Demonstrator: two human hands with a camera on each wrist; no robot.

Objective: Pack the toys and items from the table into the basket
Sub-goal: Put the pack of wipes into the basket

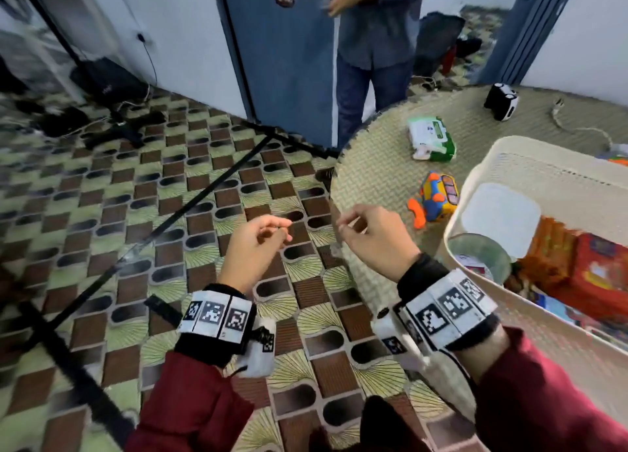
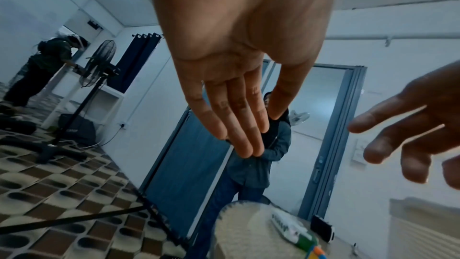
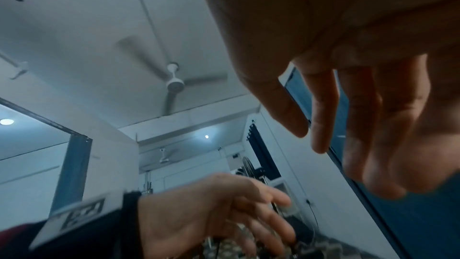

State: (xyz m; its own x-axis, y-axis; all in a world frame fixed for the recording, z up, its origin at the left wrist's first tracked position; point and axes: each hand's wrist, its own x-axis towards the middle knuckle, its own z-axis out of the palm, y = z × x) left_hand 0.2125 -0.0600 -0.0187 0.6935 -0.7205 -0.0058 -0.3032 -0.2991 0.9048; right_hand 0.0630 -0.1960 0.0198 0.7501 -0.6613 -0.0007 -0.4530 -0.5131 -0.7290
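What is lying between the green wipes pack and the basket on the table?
Only bare woven mat; head view shows nothing between wipes pack and basket.

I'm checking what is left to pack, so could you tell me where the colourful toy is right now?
In the head view the colourful toy lies on the round woven table, just left of the basket and nearer than the green-and-white pack.

toy (image 1: 436, 196) on table (image 1: 373, 152), left of basket (image 1: 482, 176) (wipes pack (image 1: 431, 139) behind)
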